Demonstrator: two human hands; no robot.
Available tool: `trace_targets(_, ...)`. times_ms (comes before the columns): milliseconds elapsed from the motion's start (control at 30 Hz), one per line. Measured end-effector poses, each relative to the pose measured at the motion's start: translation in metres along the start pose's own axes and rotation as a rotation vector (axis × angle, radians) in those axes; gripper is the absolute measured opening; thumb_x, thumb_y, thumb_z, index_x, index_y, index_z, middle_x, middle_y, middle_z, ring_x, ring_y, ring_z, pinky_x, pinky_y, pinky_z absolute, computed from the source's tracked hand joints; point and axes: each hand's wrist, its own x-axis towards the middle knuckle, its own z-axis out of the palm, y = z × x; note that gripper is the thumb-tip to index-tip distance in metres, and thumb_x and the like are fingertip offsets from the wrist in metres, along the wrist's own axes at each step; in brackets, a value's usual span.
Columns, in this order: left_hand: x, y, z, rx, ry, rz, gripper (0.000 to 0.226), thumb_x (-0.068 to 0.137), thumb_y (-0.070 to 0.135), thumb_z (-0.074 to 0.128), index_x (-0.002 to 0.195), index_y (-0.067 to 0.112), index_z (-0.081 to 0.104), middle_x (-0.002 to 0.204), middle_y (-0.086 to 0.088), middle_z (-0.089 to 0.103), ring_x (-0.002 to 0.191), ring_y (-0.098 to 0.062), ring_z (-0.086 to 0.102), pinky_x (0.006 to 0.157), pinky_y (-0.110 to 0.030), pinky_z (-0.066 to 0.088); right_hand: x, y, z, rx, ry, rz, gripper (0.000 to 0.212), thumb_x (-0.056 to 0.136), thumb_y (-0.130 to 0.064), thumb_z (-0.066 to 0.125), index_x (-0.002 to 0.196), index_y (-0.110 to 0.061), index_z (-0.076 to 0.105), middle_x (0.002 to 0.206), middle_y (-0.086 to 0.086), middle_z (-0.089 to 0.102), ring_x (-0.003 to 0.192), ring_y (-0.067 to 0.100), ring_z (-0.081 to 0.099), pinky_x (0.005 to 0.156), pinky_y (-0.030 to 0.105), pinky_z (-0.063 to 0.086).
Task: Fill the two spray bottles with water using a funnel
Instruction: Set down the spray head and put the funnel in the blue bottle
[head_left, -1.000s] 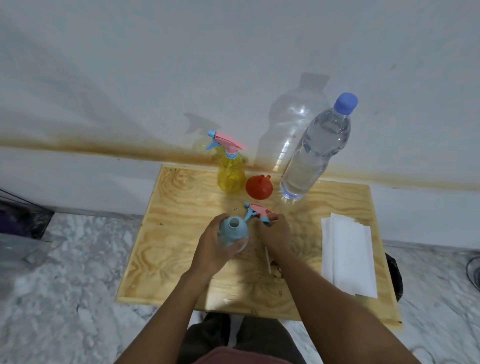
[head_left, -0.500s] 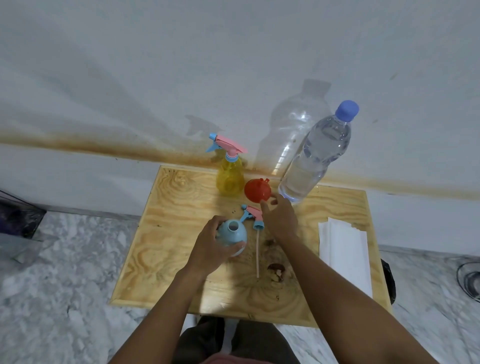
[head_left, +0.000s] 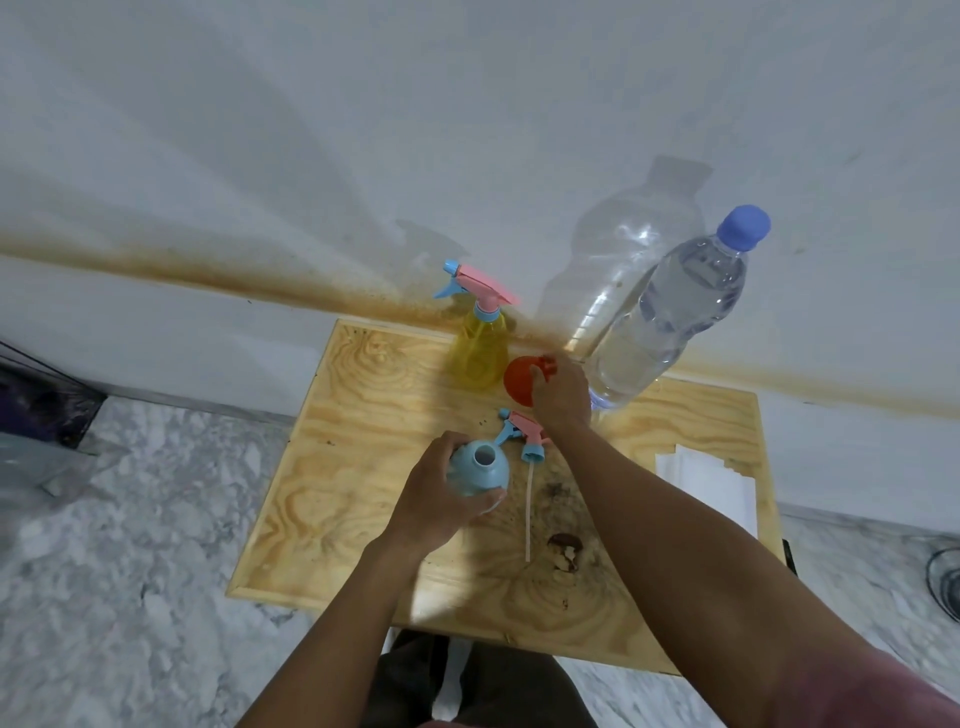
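A blue spray bottle (head_left: 478, 470) stands upright near the middle of the wooden table (head_left: 332, 467), its mouth uncovered. My left hand (head_left: 436, 496) is wrapped around its body. Its pink and blue spray head (head_left: 522, 434) lies on the table just right of it, the white dip tube (head_left: 529, 514) pointing toward me. My right hand (head_left: 561, 397) rests on the red funnel (head_left: 519, 382) at the back, fingers closing on its rim. A yellow spray bottle (head_left: 480, 353) with its head on stands left of the funnel. A large clear water bottle (head_left: 670, 317) with a blue cap stands right of it.
Folded white paper (head_left: 711, 488) lies at the table's right side. A dark stain (head_left: 563, 545) marks the wood near the dip tube's end. The table stands against a white wall, with marble floor all round and a dark object (head_left: 41, 410) at the far left.
My right hand let go of the spray head, leaving it on the table, and moved back to the red funnel. My left hand kept hold of the blue bottle.
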Motion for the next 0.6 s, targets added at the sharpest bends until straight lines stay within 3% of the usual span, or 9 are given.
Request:
trace_targets(133, -0.001, -0.001, 0.000, 0.005, -0.001, 0.010, 0.058, 0.065, 0.033, 0.091, 0.110, 0.034, 0.055, 0.112, 0.012, 0.062, 0.102, -0.004, 0.061, 0.078, -0.014, 0.052, -0.002, -0.002, -0.004, 0.001, 0.038, -0.009, 0.025, 0.099, -0.025, 0.055, 0.120, -0.014, 0.063, 0.124, 0.007, 0.060, 0.115, 0.023, 0.056, 0.089, 0.027, 0.037)
trace_targets(333, -0.004, 0.002, -0.001, 0.022, 0.001, 0.037, 0.063, 0.067, 0.037, 0.089, 0.116, 0.039, 0.051, 0.117, 0.015, 0.060, 0.107, -0.003, 0.059, 0.081, -0.019, 0.053, -0.032, -0.004, -0.029, -0.020, 0.168, -0.123, 0.026, 0.097, -0.036, 0.055, 0.116, -0.021, 0.065, 0.117, -0.001, 0.064, 0.107, 0.017, 0.060, 0.085, 0.030, 0.044)
trace_targets(433, -0.007, 0.001, 0.000, 0.026, 0.010, 0.049, 0.066, 0.069, 0.039, 0.088, 0.122, 0.042, 0.049, 0.121, 0.015, 0.059, 0.109, -0.003, 0.059, 0.086, -0.028, 0.056, -0.057, -0.007, -0.049, 0.043, 0.200, -0.163, 0.029, 0.097, -0.039, 0.056, 0.118, -0.021, 0.065, 0.118, -0.004, 0.066, 0.106, 0.013, 0.060, 0.084, 0.027, 0.042)
trace_targets(533, -0.010, 0.002, 0.002, 0.055, 0.016, 0.036, 0.082, 0.065, 0.052, 0.086, 0.134, 0.042, 0.044, 0.131, 0.014, 0.055, 0.116, -0.009, 0.058, 0.093, -0.035, 0.056, -0.083, -0.011, -0.068, 0.159, 0.208, -0.236, 0.026, 0.096, -0.040, 0.061, 0.114, -0.021, 0.066, 0.111, -0.009, 0.069, 0.103, 0.009, 0.061, 0.082, 0.019, 0.042)
trace_targets(600, -0.014, 0.008, 0.000, 0.071, 0.026, 0.030, 0.094, 0.066, 0.051, 0.088, 0.144, 0.038, 0.037, 0.141, 0.014, 0.047, 0.123, -0.007, 0.050, 0.098, -0.030, 0.049, -0.097, -0.014, -0.081, 0.223, 0.208, -0.272, 0.021, 0.095, -0.035, 0.063, 0.112, -0.022, 0.067, 0.104, -0.014, 0.067, 0.101, 0.005, 0.061, 0.082, 0.011, 0.041)
